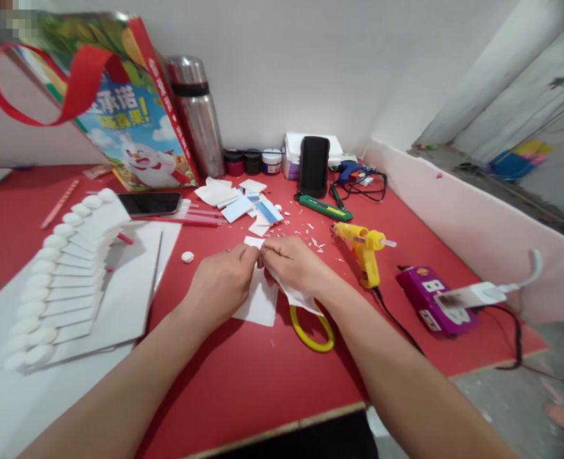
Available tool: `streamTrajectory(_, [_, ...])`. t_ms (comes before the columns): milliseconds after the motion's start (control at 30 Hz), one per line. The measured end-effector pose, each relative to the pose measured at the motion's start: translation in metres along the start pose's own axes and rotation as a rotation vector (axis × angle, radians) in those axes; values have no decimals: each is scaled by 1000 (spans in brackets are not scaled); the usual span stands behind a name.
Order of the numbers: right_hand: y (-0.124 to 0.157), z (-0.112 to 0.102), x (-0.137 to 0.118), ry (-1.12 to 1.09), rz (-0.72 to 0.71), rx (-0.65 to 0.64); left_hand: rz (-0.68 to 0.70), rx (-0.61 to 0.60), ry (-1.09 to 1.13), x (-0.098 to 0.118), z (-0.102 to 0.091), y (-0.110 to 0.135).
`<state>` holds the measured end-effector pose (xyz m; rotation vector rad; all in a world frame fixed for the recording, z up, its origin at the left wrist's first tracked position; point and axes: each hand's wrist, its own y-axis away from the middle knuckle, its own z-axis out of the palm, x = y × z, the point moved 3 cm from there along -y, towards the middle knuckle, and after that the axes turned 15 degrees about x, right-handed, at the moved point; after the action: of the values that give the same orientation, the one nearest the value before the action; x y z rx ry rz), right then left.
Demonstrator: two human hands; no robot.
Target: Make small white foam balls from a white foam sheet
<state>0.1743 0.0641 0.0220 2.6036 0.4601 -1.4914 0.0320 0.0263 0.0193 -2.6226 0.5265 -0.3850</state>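
Observation:
At the middle of the red table, my left hand and my right hand meet fingertip to fingertip. Both are closed in a pinch on white paper, which hangs below the left fingers. A white strip of it sticks out under my right palm. The fingertips hide where the pieces join. Under my right wrist lies a yellow loop; whatever it belongs to is covered. A small white disc rests left of my left hand. Further left stands a curved white stair-like model edged with white discs.
A yellow glue gun and a purple power strip with cords lie right. Paper scraps, a green cutter and a black phone-shaped stand are beyond my hands. A steel flask, gift bag and phone stand back left.

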Motion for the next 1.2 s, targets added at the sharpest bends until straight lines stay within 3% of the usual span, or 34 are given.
streamTrajectory(167, [0,0,-2,-93,24,43,-174,52,392,-4,-1,0])
streamTrajectory(267, [1,0,-4,-171,59,-6,-179,51,474,-6,-2,0])
streamTrajectory(500, [2,2,-3,-552,340,-110,-47,172,294,-6,-3,2])
streamTrajectory(667, [-3,5,7,-825,573,-78,-127,204,260,-4,-7,1])
streamTrajectory(800, [-4,8,11,-959,597,-26,-135,204,253,-4,-7,1])
streamTrajectory(1200, [0,13,8,-1056,619,-98,-137,206,199,-4,-8,2])
